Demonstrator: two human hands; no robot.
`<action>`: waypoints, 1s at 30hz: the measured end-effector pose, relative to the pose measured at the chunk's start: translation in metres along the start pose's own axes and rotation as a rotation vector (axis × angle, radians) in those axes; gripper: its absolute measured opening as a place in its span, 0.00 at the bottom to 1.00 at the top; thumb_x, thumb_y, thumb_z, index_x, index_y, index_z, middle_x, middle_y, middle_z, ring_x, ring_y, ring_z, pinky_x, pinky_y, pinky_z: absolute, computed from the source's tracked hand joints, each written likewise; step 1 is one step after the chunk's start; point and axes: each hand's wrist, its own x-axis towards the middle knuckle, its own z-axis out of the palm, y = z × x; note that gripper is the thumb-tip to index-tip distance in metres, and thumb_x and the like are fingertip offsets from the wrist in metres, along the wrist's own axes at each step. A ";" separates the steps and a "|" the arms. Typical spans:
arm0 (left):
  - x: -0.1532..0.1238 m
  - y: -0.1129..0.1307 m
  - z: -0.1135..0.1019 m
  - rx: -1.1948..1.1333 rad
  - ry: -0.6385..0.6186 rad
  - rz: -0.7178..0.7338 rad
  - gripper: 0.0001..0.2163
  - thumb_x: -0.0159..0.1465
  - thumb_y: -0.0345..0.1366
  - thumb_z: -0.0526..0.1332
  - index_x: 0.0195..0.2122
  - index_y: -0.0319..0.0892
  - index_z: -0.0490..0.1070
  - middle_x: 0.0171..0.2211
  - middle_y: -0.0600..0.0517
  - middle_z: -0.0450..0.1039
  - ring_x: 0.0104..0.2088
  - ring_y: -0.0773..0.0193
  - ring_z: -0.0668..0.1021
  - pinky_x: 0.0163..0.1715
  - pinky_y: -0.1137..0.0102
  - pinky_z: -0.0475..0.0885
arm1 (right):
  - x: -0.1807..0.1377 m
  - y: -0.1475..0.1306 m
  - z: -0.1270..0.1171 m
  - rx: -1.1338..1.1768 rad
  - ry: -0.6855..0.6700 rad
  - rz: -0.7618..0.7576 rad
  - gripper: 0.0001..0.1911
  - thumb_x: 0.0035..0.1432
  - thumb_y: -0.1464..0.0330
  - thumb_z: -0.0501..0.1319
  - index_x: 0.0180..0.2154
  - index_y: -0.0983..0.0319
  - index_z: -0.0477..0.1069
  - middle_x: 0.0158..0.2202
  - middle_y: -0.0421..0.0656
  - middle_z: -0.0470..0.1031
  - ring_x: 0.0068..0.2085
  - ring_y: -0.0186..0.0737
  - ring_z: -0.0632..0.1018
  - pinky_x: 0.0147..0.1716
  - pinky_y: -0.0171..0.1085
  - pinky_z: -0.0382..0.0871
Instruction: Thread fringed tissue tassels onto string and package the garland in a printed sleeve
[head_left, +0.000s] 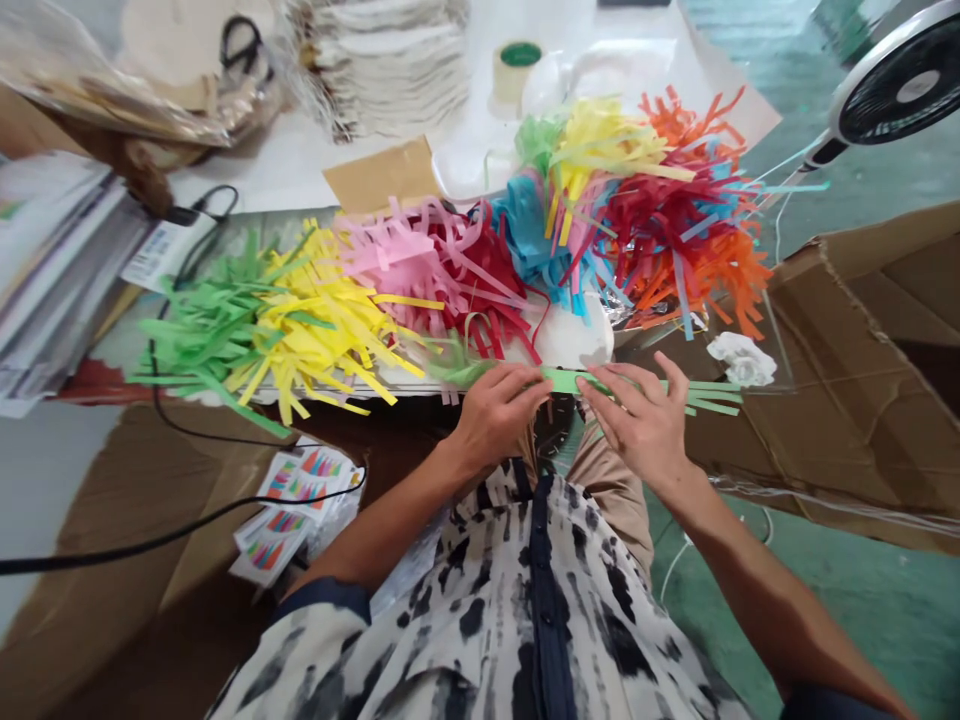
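A seated person, seen from above, holds a long, flat green paper strip (564,380) level in front of the body, just at the near edge of a cluttered table (300,165). The left hand (495,412) grips the strip's left part with its fingers curled closed around it. The right hand (643,425) pinches the strip just beside the left, thumb and forefinger closed on it and the other fingers spread loosely over it. The strip's cut, fringed end (712,400) sticks out past the right hand. Behind the hands, heaps of fringed paper lie in a row across the table: green (199,340), yellow (322,320), pink (409,260), red (487,290), blue (532,240) and orange (720,260). A small crumpled white paper flower (742,358) sits near the right hand, and a torn brown cardboard box (862,380) lies at the right. A black cable (172,420) trails at the left.
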 end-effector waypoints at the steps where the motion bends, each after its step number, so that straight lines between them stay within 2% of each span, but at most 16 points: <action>1: 0.002 -0.002 -0.002 -0.019 -0.009 -0.031 0.08 0.74 0.34 0.62 0.48 0.46 0.81 0.45 0.47 0.84 0.47 0.59 0.82 0.51 0.60 0.80 | -0.001 0.002 0.000 0.019 0.017 0.019 0.14 0.72 0.67 0.62 0.53 0.44 0.79 0.57 0.35 0.83 0.58 0.47 0.79 0.71 0.60 0.53; 5: 0.015 -0.008 -0.014 -0.053 -0.057 -0.121 0.08 0.74 0.40 0.63 0.42 0.44 0.81 0.41 0.48 0.82 0.44 0.58 0.79 0.47 0.61 0.77 | 0.004 0.006 -0.002 0.141 0.057 0.164 0.08 0.71 0.62 0.63 0.43 0.49 0.83 0.47 0.40 0.84 0.54 0.48 0.79 0.68 0.58 0.59; 9: 0.025 -0.009 -0.021 -0.003 -0.111 -0.183 0.09 0.74 0.41 0.62 0.40 0.43 0.78 0.40 0.48 0.81 0.44 0.57 0.76 0.47 0.60 0.72 | 0.013 0.003 -0.007 0.211 0.064 0.281 0.14 0.71 0.56 0.63 0.38 0.54 0.83 0.42 0.44 0.80 0.49 0.48 0.77 0.57 0.52 0.65; 13: 0.031 -0.010 -0.023 0.075 -0.127 -0.245 0.10 0.73 0.43 0.64 0.38 0.43 0.77 0.39 0.48 0.79 0.44 0.54 0.75 0.45 0.58 0.69 | 0.019 0.003 -0.009 0.219 0.022 0.359 0.16 0.70 0.53 0.63 0.37 0.55 0.82 0.41 0.45 0.79 0.48 0.50 0.75 0.51 0.49 0.64; 17: 0.035 -0.010 -0.022 0.081 -0.138 -0.290 0.09 0.71 0.41 0.66 0.35 0.44 0.76 0.39 0.49 0.79 0.43 0.53 0.75 0.45 0.59 0.68 | 0.024 0.005 -0.008 0.181 -0.009 0.405 0.16 0.68 0.53 0.63 0.35 0.56 0.81 0.39 0.45 0.80 0.47 0.53 0.74 0.49 0.50 0.62; 22: 0.038 -0.007 -0.019 0.166 -0.138 -0.299 0.08 0.69 0.40 0.68 0.35 0.43 0.75 0.38 0.48 0.79 0.43 0.52 0.75 0.42 0.58 0.67 | 0.033 0.000 -0.011 0.066 -0.082 0.402 0.11 0.65 0.58 0.66 0.33 0.57 0.79 0.39 0.47 0.80 0.49 0.57 0.73 0.47 0.52 0.61; 25: 0.039 -0.002 -0.017 0.219 -0.101 -0.229 0.04 0.69 0.37 0.68 0.40 0.43 0.77 0.42 0.47 0.80 0.46 0.52 0.76 0.46 0.57 0.68 | 0.036 -0.013 -0.015 -0.079 -0.051 0.311 0.06 0.65 0.64 0.65 0.42 0.57 0.79 0.46 0.49 0.80 0.54 0.60 0.72 0.55 0.57 0.60; 28: 0.037 0.004 -0.012 0.240 -0.041 0.002 0.04 0.73 0.34 0.63 0.45 0.47 0.79 0.45 0.52 0.83 0.50 0.56 0.77 0.59 0.55 0.64 | 0.032 -0.026 -0.013 -0.154 -0.003 0.118 0.10 0.69 0.71 0.62 0.49 0.54 0.77 0.49 0.41 0.83 0.58 0.53 0.73 0.65 0.58 0.53; 30: 0.034 0.005 -0.009 0.250 -0.013 0.134 0.07 0.75 0.34 0.61 0.45 0.48 0.80 0.44 0.55 0.84 0.49 0.59 0.78 0.63 0.55 0.62 | 0.024 -0.030 -0.009 -0.157 0.018 0.036 0.11 0.72 0.73 0.60 0.50 0.51 0.76 0.47 0.36 0.85 0.57 0.47 0.75 0.67 0.55 0.51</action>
